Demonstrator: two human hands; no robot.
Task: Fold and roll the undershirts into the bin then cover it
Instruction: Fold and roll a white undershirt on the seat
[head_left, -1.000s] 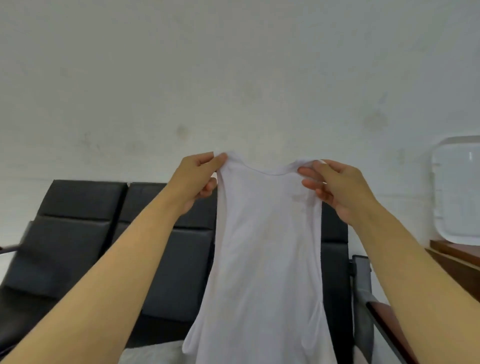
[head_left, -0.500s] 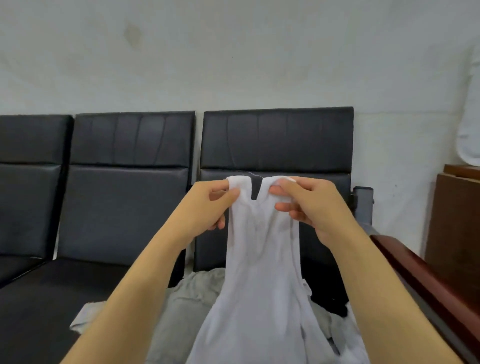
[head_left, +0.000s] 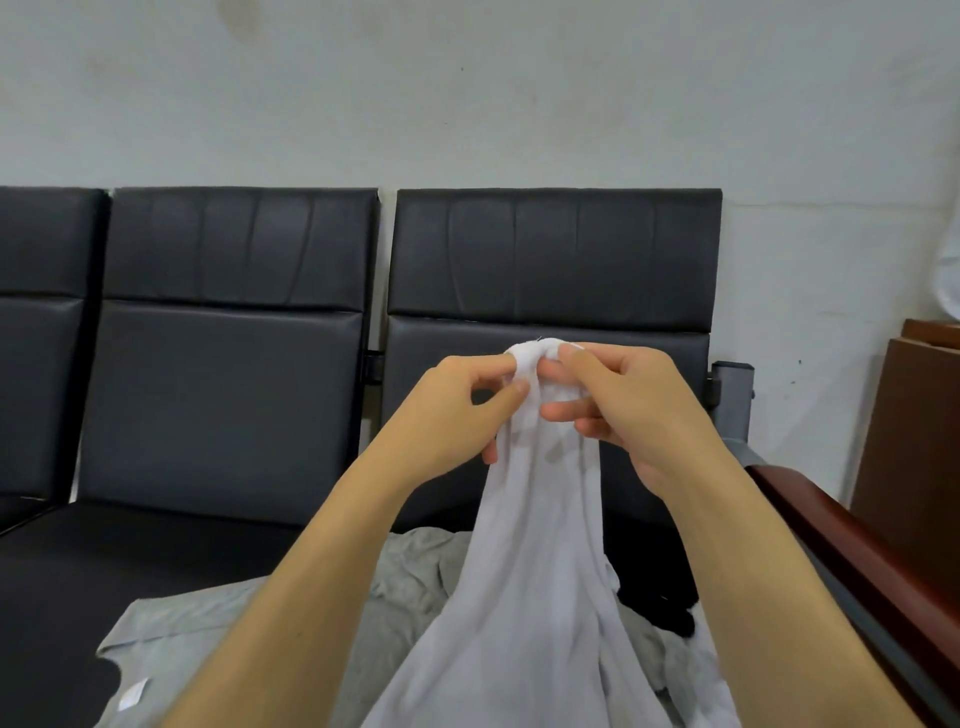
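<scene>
Both grips, left hand (head_left: 457, 410) and right hand (head_left: 628, 410), pinch white undershirt (head_left: 535, 597) straps together; cloth hangs below onto grey garments (head_left: 405, 577).

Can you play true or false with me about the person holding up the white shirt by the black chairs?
1. Both hands hold the white shirt at its top. True: the left hand and the right hand pinch it together there.
2. The white shirt lies flat on the seat. False: it hangs down from the hands.
3. A grey shirt lies on the black chairs. True.
4. The chairs are red. False: they are black.
5. A bin sits on the seat. False: no bin shows in this view.
</scene>
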